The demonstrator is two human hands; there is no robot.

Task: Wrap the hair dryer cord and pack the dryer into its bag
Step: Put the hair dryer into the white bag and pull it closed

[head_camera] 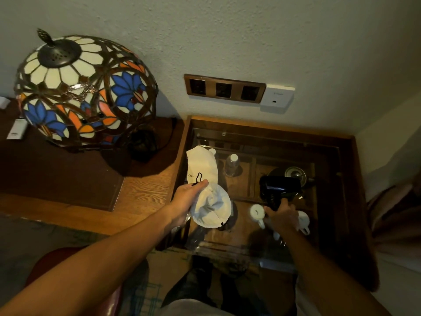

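Observation:
A white drawstring bag [208, 190] with black cords hangs over the glass-topped side table [332, 144]. My left hand [186, 199] grips it near the mouth, and the opening faces me. To the right, my right hand [281, 213] holds the black hair dryer [279, 187] by its handle, barrel pointing left and sitting a little right of the bag's mouth. The dryer's cord appears gathered around the handle, though it is dark and hard to make out.
Under the glass lie a water bottle [232, 164], white mugs [257, 214] and a kettle [293, 173]. A stained-glass lamp [84, 87] stands on the wooden desk at left. A row of wall sockets [224, 88] sits above the table.

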